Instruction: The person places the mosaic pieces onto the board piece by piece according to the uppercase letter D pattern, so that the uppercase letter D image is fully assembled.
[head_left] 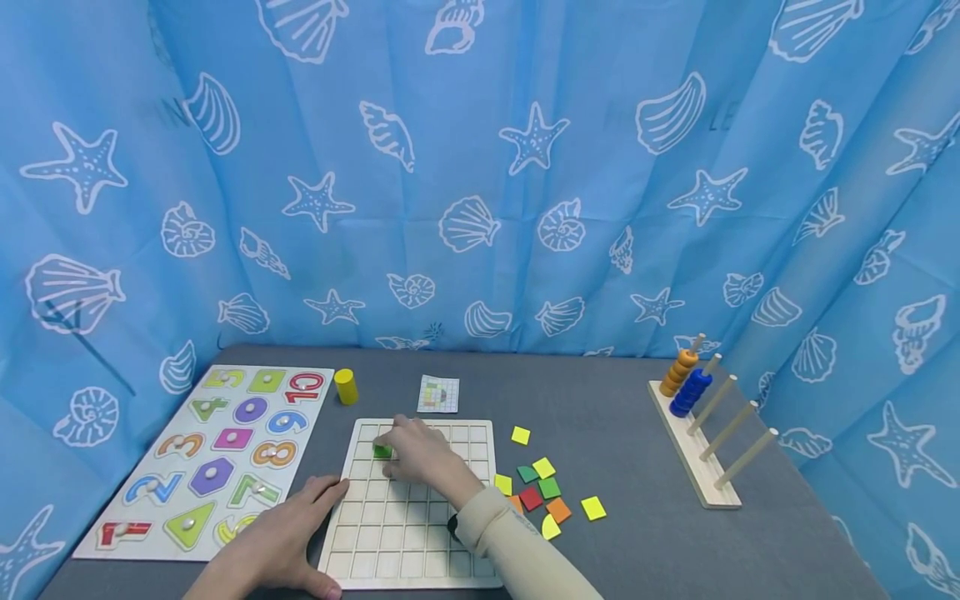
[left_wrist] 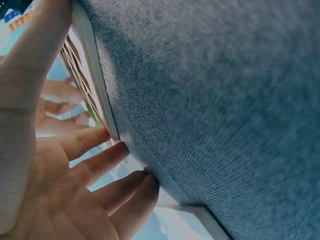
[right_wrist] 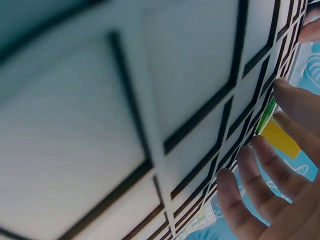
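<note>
On the grey cloth-covered worktop (head_left: 585, 558), a flat green tile (head_left: 382, 452) sits at 11 o'clock from the middle of a pale wooden gridded board (head_left: 365, 542). The right hand (head_left: 423, 457) has a narrow grip, thumb and fingertips gathered about that tile; whether they pinch it or merely touch it, I cannot tell. The left hand (head_left: 291, 533) lies at the board's 8 to 9 o'clock side, its grip wide and relaxed, fingertips against the edge.

The step looks like seating the tile in its cell. To do it well, line its sides up with the cell's raised ridges, press evenly from above, and let the left hand brace the edge without pushing. Lift the fingers straight up, and check against the small printed card (head_left: 438, 394) just past 12 o'clock. Loose coloured tiles (head_left: 550, 487) lie towards 3 o'clock.
</note>
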